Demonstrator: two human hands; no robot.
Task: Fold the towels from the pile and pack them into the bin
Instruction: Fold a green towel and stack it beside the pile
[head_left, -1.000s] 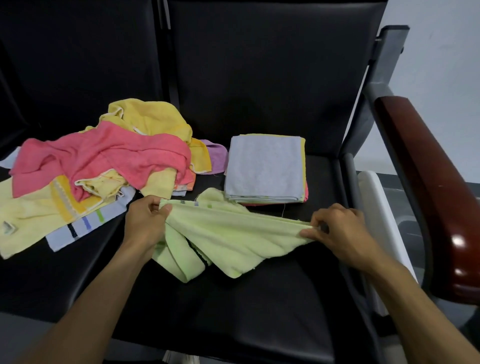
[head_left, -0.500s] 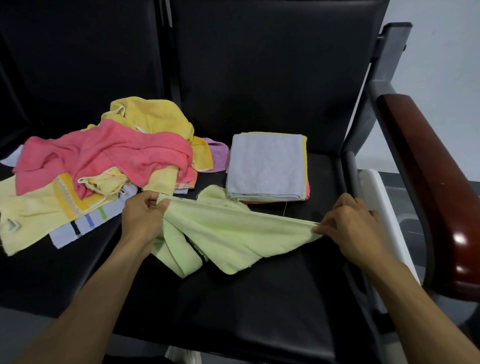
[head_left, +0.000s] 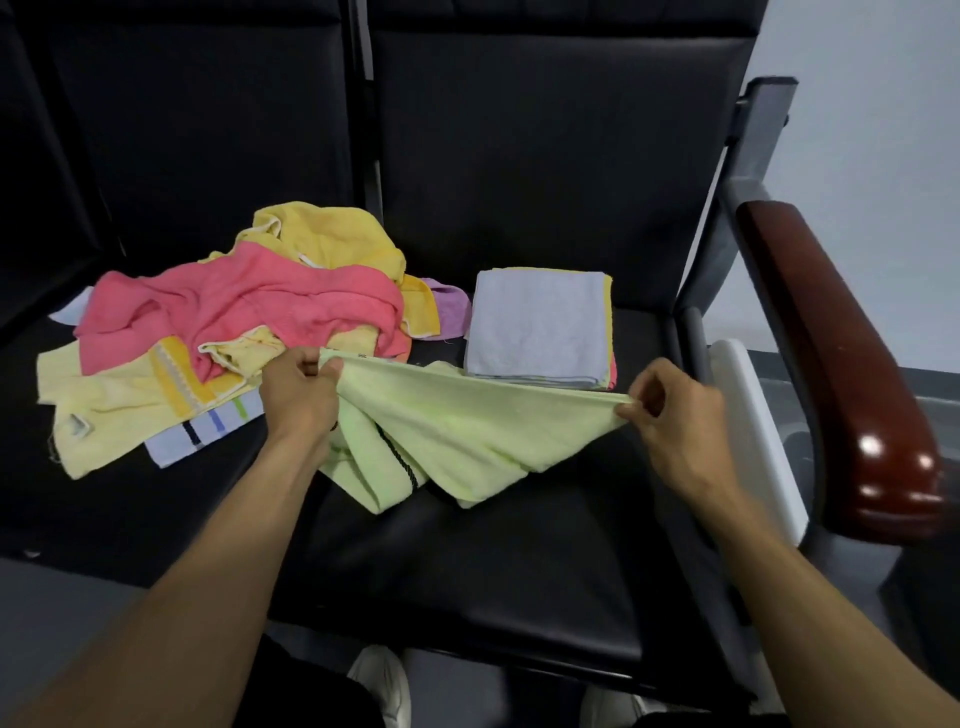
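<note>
Head view shows us stretching a pale green towel (head_left: 467, 431) between our two hands above the black seat (head_left: 467, 571). Our left hand (head_left: 298, 395) grips one top corner, fingers curled tight round the cloth, just in front of the loose pile of towels (head_left: 234, 332). Our right hand (head_left: 675, 415) pinches the opposite corner between thumb and fingertips, close to the right edge of the seat. The top edge of the green towel runs taut between the two grips, while the rest hangs down in folds and its lower part rests on the seat; a dark cord-like trim shows along one fold.

The pile lies on the left, with a pink towel (head_left: 249, 306) draped over yellow ones and a white towel with coloured stripes (head_left: 208, 428) at its near edge. Behind the stretched towel we have a neat stack of folded towels (head_left: 540, 327), grey-lilac on top, lying flat on the seat near the backrest. A dark red armrest (head_left: 831, 364) stands to the right, and a white edge (head_left: 753, 431) shows between it and the seat; we cannot tell what it belongs to
</note>
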